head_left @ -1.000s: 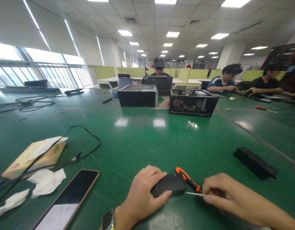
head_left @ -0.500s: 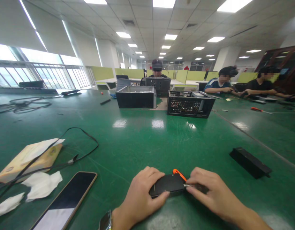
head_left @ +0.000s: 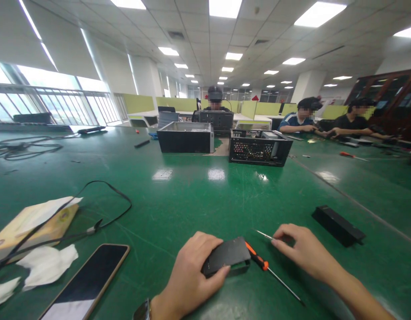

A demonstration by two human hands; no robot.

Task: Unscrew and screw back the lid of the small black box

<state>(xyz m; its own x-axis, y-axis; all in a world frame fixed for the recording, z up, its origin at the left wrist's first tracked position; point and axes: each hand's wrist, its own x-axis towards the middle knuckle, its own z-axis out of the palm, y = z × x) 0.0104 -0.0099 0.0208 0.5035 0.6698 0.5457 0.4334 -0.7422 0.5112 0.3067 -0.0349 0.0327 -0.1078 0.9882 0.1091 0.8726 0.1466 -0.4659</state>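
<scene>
My left hand (head_left: 199, 269) is closed around a small black box (head_left: 229, 254) low in the middle of the view, thumb on its near side and fingers over its far left. A dark gap with a greenish edge shows along the box's near right side. To the right, my right hand (head_left: 300, 245) pinches a thin, pointed metal tool (head_left: 263, 234), its tip directed left and apart from the box; its handle is hidden in the fingers. Between the hands lies a screwdriver (head_left: 266, 266) with an orange and black handle, its shaft slanting toward me on the green table (head_left: 192, 200).
At left lie a phone (head_left: 92, 278), crumpled tissue (head_left: 50, 264), a tissue pack (head_left: 55, 222) and a black cable (head_left: 125, 195). A long black part (head_left: 339, 224) lies right. Two metal cases (head_left: 185, 140) stand farther back. Several people sit beyond, and another screwdriver (head_left: 350, 155) lies far right.
My right hand has drawn the metal tool away from the box, up and to the right. The screwdriver on the table is now uncovered, and the box sits slightly tilted in my left hand.
</scene>
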